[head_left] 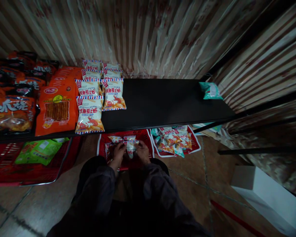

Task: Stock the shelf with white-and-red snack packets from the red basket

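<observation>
Between my two hands is a small white snack bag (pixel 130 148) with a striped edge, above the red basket (pixel 151 144) in front of me. My left hand (pixel 118 153) grips its left side and my right hand (pixel 143 152) its right side. More bags of the same kind lie in the basket beneath and behind it. On the black shelf (pixel 162 102) above, matching white bags (pixel 90 113) stand in two columns, beside orange bags (pixel 56 108) on their left. A teal bag (pixel 212 91) lies near the shelf's right end.
A second basket (pixel 196 148) to the right holds white and teal bags. At the left, a larger red basket (pixel 61 164) holds green bags (pixel 40 151). Black-and-orange bags (pixel 13 110) fill the shelf's left end. A white box (pixel 268 194) and black metal bars (pixel 249 151) are at right.
</observation>
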Demonstrator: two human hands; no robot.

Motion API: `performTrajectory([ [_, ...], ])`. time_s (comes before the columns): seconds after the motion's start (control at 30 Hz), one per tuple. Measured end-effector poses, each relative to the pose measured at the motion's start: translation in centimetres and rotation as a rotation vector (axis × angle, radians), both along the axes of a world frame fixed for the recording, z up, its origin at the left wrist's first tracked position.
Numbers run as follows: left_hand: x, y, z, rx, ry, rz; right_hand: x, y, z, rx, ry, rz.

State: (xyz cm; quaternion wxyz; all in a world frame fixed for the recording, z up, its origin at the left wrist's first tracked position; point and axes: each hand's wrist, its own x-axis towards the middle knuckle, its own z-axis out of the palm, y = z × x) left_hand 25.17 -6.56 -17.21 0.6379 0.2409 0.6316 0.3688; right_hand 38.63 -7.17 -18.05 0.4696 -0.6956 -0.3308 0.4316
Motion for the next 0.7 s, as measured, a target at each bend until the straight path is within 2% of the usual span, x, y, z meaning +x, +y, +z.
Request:
performTrajectory([
  [0.1, -0.8, 0.1, 1.9, 0.068, -0.078, 0.01, -0.2, -0.8, 2.4, 0.034, 0.054, -0.058],
  [0.23, -1.9, -0.4, 4.9, 0.187, -0.134, -0.06, -1.0, -1.7, 6.1, 0.081, 0.314, -0.156],
  [0.33, -2.7, -1.4, 7.1, 0.187, -0.21, -0.106, -1.7, -2.2, 9.1, 0.107, 0.449, -0.199],
  [0.5, -4.1, -3.7, 10.8, 0.228, -0.359, -0.196, -2.2, -3.3, 13.3, 0.149, 0.533, -0.184],
  [0.6, -5.0, -4.7, 13.3, 0.286, -0.291, -0.247, -2.4, -4.4, 15.0, 0.156, 0.53, -0.13],
  [0.7, -5.5, -5.3, 15.8, 0.343, -0.191, -0.212, -3.0, -5.6, 16.5, 0.162, 0.473, -0.045],
])
